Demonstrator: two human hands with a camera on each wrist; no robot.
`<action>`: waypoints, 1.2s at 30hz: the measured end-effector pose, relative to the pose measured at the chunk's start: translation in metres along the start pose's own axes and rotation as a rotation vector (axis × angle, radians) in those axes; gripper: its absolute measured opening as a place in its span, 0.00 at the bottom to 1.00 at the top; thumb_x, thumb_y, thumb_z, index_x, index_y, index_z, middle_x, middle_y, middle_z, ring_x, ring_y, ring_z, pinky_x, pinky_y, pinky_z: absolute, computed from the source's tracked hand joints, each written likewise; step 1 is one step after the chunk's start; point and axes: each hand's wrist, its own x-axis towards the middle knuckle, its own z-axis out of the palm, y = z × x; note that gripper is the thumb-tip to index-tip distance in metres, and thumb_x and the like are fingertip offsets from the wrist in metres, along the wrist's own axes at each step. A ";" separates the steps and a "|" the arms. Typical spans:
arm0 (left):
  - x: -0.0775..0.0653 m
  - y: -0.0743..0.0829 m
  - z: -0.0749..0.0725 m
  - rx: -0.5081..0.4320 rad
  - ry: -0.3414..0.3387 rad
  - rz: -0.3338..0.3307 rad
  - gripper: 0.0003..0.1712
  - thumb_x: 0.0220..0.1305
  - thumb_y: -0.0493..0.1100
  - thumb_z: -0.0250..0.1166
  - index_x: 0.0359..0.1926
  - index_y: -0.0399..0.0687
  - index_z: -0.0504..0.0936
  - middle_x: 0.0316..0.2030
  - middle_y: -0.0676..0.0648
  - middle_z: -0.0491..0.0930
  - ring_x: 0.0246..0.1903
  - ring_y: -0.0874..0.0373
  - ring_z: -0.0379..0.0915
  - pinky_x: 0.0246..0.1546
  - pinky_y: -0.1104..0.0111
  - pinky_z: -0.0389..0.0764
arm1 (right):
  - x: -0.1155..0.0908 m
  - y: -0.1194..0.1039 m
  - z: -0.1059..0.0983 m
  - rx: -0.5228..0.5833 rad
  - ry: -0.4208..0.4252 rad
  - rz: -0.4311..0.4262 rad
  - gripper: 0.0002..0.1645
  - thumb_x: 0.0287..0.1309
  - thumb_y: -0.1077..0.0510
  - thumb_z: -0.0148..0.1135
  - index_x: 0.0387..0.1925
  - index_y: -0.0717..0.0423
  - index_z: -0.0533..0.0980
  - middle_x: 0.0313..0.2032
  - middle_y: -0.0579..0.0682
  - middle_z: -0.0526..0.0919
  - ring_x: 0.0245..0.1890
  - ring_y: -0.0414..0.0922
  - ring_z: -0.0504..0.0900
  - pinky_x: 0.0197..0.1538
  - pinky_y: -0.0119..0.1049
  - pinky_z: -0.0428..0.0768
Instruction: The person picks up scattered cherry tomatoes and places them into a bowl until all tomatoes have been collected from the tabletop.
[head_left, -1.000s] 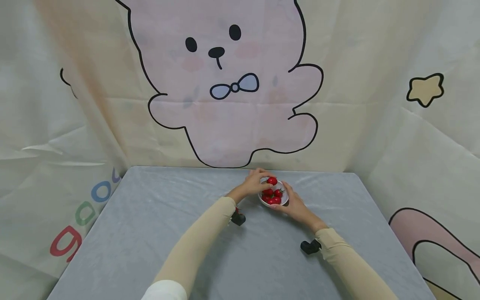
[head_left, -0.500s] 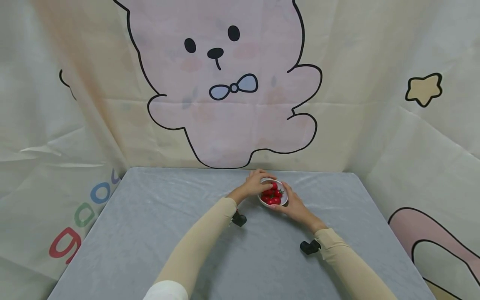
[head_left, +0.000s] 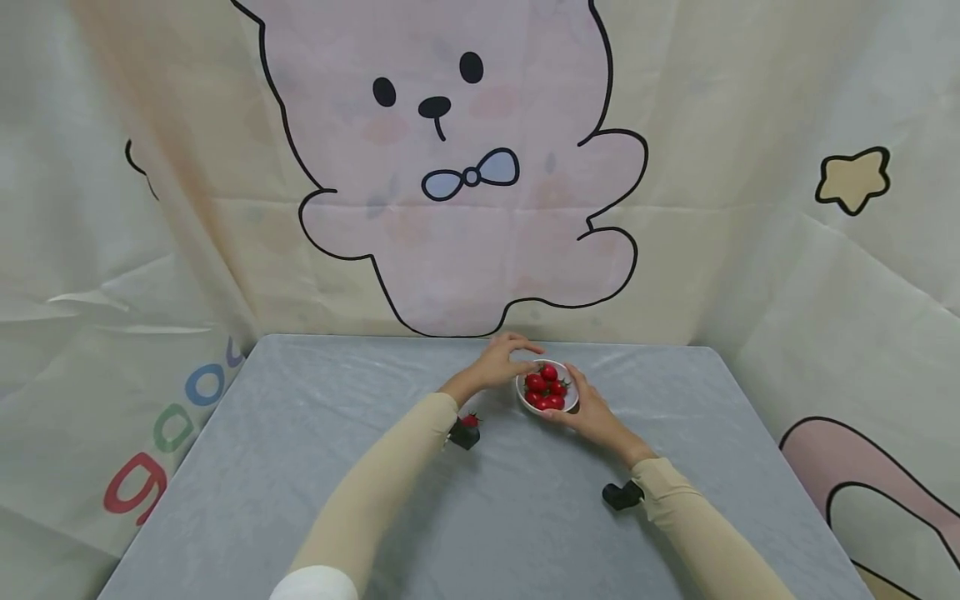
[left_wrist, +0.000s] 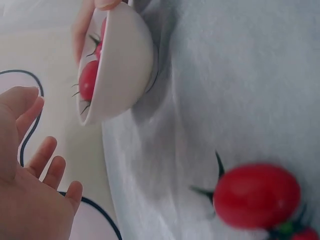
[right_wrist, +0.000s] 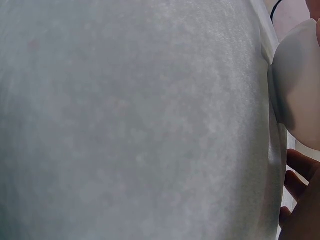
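A white bowl (left_wrist: 127, 62) of red cherry tomatoes (head_left: 535, 382) with green stems stands toward the far side of the table. My right hand (head_left: 592, 414) grips the bowl from its right, thumb at the near rim and fingers around the far side. On the opposite side, my left hand (head_left: 498, 363) hovers at the bowl's left rim, fingers spread and holding nothing. Two more tomatoes lie on the cloth near my left wrist; one tomato (left_wrist: 256, 196) shows whole in the left wrist view, the other (left_wrist: 304, 234) is cut off by the corner.
Grey cloth (head_left: 525, 517) covers the table. Close behind the bowl, the table's far edge meets a hanging curtain (head_left: 705, 250) printed with a bear. Black wrist cameras stick out from both sleeves.
The tomato that my left hand held over the bowl is now in it among the others. My left hand has let go and drawn back to the left; the right hand keeps its grip.
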 end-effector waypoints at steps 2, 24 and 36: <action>-0.005 -0.002 -0.006 -0.009 0.003 0.019 0.20 0.70 0.50 0.60 0.61 0.56 0.80 0.66 0.46 0.67 0.69 0.47 0.57 0.68 0.45 0.62 | 0.000 -0.001 -0.001 0.002 -0.002 0.002 0.68 0.49 0.29 0.68 0.78 0.47 0.40 0.73 0.65 0.56 0.72 0.65 0.60 0.67 0.67 0.65; -0.089 -0.054 -0.041 -0.115 0.020 0.023 0.19 0.70 0.46 0.62 0.59 0.46 0.80 0.63 0.44 0.70 0.68 0.47 0.56 0.67 0.44 0.61 | -0.002 0.003 0.000 0.004 0.013 -0.031 0.68 0.48 0.30 0.70 0.78 0.45 0.42 0.74 0.63 0.56 0.73 0.65 0.58 0.68 0.69 0.60; -0.127 -0.076 -0.032 -0.077 0.047 -0.097 0.21 0.63 0.48 0.69 0.56 0.51 0.81 0.61 0.47 0.70 0.65 0.47 0.59 0.64 0.46 0.65 | -0.004 0.000 -0.001 0.011 -0.002 -0.004 0.68 0.48 0.29 0.69 0.78 0.45 0.41 0.73 0.64 0.56 0.73 0.65 0.57 0.68 0.69 0.60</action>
